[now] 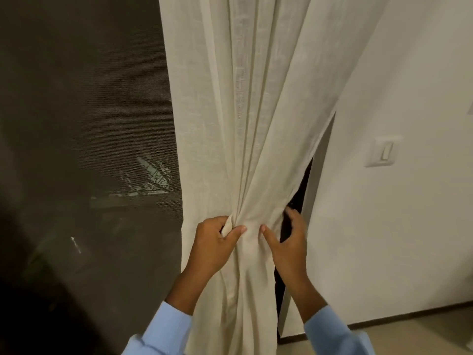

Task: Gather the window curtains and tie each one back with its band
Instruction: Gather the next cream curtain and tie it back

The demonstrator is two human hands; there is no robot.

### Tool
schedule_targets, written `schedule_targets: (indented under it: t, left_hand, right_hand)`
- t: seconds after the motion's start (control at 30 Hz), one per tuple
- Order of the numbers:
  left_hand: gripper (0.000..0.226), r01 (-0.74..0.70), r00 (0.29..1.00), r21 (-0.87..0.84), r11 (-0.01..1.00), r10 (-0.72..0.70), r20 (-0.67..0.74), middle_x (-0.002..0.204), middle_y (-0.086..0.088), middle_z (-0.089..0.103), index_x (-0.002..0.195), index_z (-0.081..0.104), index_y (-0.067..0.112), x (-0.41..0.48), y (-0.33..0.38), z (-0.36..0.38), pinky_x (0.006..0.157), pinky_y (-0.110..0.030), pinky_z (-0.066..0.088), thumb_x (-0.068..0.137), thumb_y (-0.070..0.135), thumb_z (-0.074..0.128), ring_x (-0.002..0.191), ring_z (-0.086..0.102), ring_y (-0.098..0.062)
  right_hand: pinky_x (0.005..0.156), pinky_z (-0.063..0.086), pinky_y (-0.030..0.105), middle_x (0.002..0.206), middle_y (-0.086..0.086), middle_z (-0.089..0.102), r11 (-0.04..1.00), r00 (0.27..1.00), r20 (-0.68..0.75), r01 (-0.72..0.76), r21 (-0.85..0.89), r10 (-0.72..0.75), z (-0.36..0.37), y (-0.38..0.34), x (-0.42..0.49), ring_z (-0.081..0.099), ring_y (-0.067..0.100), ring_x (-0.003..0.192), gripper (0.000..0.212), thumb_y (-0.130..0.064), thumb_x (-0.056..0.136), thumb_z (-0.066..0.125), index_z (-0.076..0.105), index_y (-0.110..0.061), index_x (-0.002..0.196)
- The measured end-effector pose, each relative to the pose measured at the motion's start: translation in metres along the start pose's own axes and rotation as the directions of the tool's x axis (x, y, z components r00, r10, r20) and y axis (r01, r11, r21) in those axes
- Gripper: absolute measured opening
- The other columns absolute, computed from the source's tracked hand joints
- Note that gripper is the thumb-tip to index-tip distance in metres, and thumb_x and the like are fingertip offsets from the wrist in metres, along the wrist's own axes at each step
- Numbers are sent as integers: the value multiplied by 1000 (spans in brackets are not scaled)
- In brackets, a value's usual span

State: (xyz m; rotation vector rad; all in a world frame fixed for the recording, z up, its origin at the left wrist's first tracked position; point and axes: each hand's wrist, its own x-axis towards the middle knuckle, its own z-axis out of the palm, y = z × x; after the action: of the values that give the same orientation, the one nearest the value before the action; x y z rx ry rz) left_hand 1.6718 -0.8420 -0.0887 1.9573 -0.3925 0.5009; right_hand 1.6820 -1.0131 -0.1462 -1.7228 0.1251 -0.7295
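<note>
Head view: the cream, loosely woven linen-look curtain (245, 111) hangs right in front of me, falling in long vertical pleats. The pleats all draw in to a narrow waist down at my hands, and below that the cloth flares out again toward the floor. It sits between the dark grey mesh window screen (84, 111) on the left and the plain white wall (399, 213) on the right. A thin dark gap shows along the curtain's right edge.

My left hand (217, 239) grips the curtain at the waist. Its fingers are curled over a bunched fold of the left edge, and the thumb is laid across the front.

My right hand (289, 242) is spread wide just beside it. The thumb tip presses on the front of the gathered cloth, and the fingers stretch past its right edge, a little blurred.

Both wrists come out of light blue shirt sleeves (163, 329).

On the wall there is a white rocker light switch (384, 151). Low at the right, a strip of pale floor (414, 326) meets the wall.
</note>
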Motion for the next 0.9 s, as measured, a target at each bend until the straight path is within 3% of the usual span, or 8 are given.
schedule_targets:
  t: [0.1,0.2,0.33,0.47,0.53,0.67,0.77,0.9]
  left_hand:
    - [45,4,1000,-9,1000,-4,-1,47,3,37,52,41,9,1,0,0,47,-21,27,81,18,74,46,32,-6]
    - [42,7,1000,-16,1000,-7,-12,49,-4,42,55,47,2,1,1,3,47,-18,29,82,20,73,47,34,-7]
    - [32,-7,1000,-9,1000,7,-24,49,2,50,59,58,6,-3,8,11,46,-16,33,86,19,69,46,42,-5]
    - [48,6,999,-88,996,-1,53,48,2,46,58,53,9,-6,18,9,47,-22,36,87,47,61,46,43,-6]
    - [59,50,992,-157,986,-31,125,48,-1,41,56,46,8,-6,23,3,49,-25,36,90,56,47,46,42,-10]
    - [40,227,959,-166,960,-191,209,66,-3,46,70,52,16,0,26,-6,55,-17,38,98,42,39,58,44,-8]
    - [48,212,934,-153,965,-154,324,57,-16,47,58,48,1,10,27,-12,56,-33,40,97,29,45,54,44,-21]
    - [43,250,914,-221,943,-155,374,76,-25,69,79,69,-11,20,25,-17,76,-46,57,93,29,59,76,69,-37]
  right_hand:
    - [89,55,37,116,-19,49,989,984,-126,134,70,-124,2,-7,-16,55,9,108,51,-18,81,80,49,-39,115]
    - [87,58,29,128,-12,56,953,962,75,246,176,-262,5,-15,-32,59,11,118,42,-20,88,69,59,-38,125]
    - [83,54,16,122,-26,64,939,911,311,178,295,-271,16,-36,-42,64,4,113,52,-31,87,65,51,-63,125]
    - [89,58,30,113,-19,68,932,892,302,269,245,-337,18,-37,-42,67,8,107,47,-30,86,70,55,-55,122]
    - [92,55,25,116,-19,68,934,901,284,264,240,-328,18,-39,-43,66,7,110,45,-43,86,72,55,-52,126]
    - [88,52,16,113,-18,70,934,910,240,291,209,-337,19,-45,-46,68,6,105,48,-49,81,75,59,-45,126]
    - [75,52,12,96,-19,72,952,942,199,228,204,-269,22,-44,-49,70,2,88,37,-37,82,75,67,-34,118]
    - [53,37,6,61,-22,59,958,965,158,169,230,-208,23,-44,-48,52,-3,53,17,-20,89,59,74,-14,96]
